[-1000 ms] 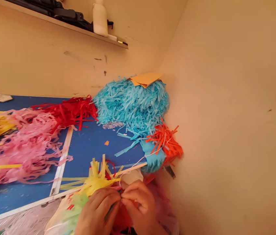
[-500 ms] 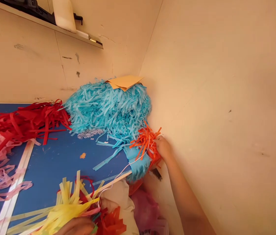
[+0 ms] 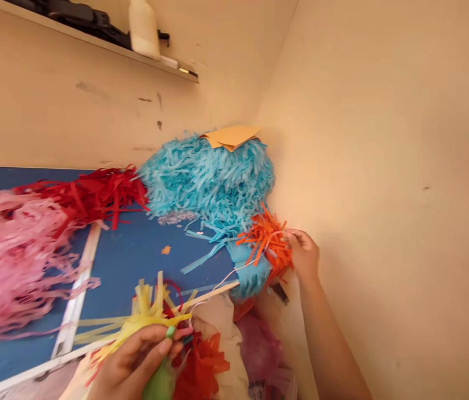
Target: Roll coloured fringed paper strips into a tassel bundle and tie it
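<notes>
At the lower left, my left hand [image 3: 140, 355] pinches the twisted top of a green tissue tassel [image 3: 160, 380] between thumb and fingers. A yellow fringed tassel [image 3: 145, 322] and an orange-red one [image 3: 205, 361] lie right around it. From there a thin white string [image 3: 221, 286] runs up to the right. My right hand [image 3: 304, 253] is closed, its fingertips pinching the string beside an orange fringed tassel [image 3: 270, 239]. What exactly lies between those fingertips is partly hidden. Behind the orange tassel sits a large heap of light blue fringe [image 3: 213, 178].
Red fringe [image 3: 109, 191] and pink fringe [image 3: 21, 250] lie on the blue table [image 3: 134, 258]. Yellow-orange paper [image 3: 234, 136] tops the blue heap. A shelf [image 3: 113, 47] with a white bottle [image 3: 145, 30] hangs above. The wall [image 3: 404, 222] stands close on the right.
The view has swung left, so things sit further right. My left hand has come up into fuller view with the green tassel. My right hand stays by the orange tassel.
</notes>
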### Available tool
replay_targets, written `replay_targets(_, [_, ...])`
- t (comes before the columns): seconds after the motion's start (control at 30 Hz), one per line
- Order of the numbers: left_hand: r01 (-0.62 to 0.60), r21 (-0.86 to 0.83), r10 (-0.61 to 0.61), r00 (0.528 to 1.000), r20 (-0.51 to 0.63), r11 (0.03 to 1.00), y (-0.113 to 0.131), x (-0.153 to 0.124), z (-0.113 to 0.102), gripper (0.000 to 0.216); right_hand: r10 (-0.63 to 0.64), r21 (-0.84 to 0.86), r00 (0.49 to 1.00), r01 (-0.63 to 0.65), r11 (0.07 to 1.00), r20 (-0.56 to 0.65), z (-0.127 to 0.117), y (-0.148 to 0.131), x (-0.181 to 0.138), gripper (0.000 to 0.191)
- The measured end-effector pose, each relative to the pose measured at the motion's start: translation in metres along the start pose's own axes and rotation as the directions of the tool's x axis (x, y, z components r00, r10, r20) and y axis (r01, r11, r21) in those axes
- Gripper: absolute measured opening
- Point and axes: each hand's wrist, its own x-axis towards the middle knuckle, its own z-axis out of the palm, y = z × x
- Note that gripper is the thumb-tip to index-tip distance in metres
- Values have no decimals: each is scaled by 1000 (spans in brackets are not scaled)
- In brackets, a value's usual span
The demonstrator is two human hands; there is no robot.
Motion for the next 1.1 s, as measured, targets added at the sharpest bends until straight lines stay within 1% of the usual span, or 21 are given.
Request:
replay_targets(0.03, [108, -93, -106, 994, 25, 990, 4, -2, 4, 35, -2, 64, 1000, 0, 998, 31, 4, -20, -24, 39])
replay_targets(0.07, [195, -183, -190, 981, 49, 964, 8, -3, 9, 36, -21, 141, 996, 8, 990, 88, 10, -40, -50, 33])
replay_targets(0.1, [248, -263, -242, 969, 55, 932, 12, -4, 12, 38, -71, 244, 975, 18, 970, 210, 16, -60, -76, 29])
replay_targets(0.13, [275, -326, -274, 960, 50, 905, 14, -5, 15, 39, -127, 298, 943, 31, 954, 309, 22, -78, -100, 25])
replay_targets(0.2, [310, -408, -319, 947, 47, 859, 17, -6, 18, 39, -268, 370, 887, 121, 921, 375, 37, -109, -140, 18])
replay_targets(0.27, [336, -441, -348, 936, 55, 832, 19, -7, 16, 39, -345, 411, 849, 170, 896, 400, 51, -127, -164, 17])
replay_targets(0.3, [343, -446, -355, 933, 59, 827, 19, -8, 14, 38, -359, 421, 838, 175, 890, 411, 56, -132, -171, 18])
replay_targets(0.37, [337, -441, -348, 936, 57, 832, 19, -9, 11, 37, -361, 425, 822, 163, 890, 440, 64, -136, -175, 21])
replay_targets(0.43, [318, -436, -329, 943, 52, 842, 17, -10, 8, 36, -353, 414, 805, 149, 898, 476, 66, -136, -174, 22])
replay_targets(0.5, [294, -431, -305, 951, 45, 853, 16, -10, 7, 35, -347, 405, 793, 139, 904, 501, 65, -135, -172, 23])
replay_targets(0.57, [275, -414, -284, 958, 43, 868, 14, -11, 7, 32, -340, 402, 792, 132, 906, 508, 64, -134, -171, 23])
replay_targets(0.67, [279, -398, -281, 958, 53, 874, 12, -12, 8, 31, -334, 385, 786, 133, 913, 521, 63, -133, -172, 22])
replay_targets(0.8, [276, -382, -268, 961, 74, 882, 13, -13, 9, 32, -353, 372, 754, 156, 915, 554, 63, -133, -172, 22])
replay_targets(0.93, [269, -331, -256, 963, 83, 904, 13, -14, 9, 33, -358, 367, 724, 154, 917, 590, 60, -132, -173, 21])
replay_targets(1.03, [269, -295, -249, 963, 103, 917, 12, -13, 8, 31, -330, 364, 731, 120, 924, 597, 59, -132, -173, 21])
replay_targets(1.1, [233, -226, -208, 970, 127, 946, 11, -13, 7, 28, -298, 362, 745, 80, 929, 597, 58, -131, -172, 23])
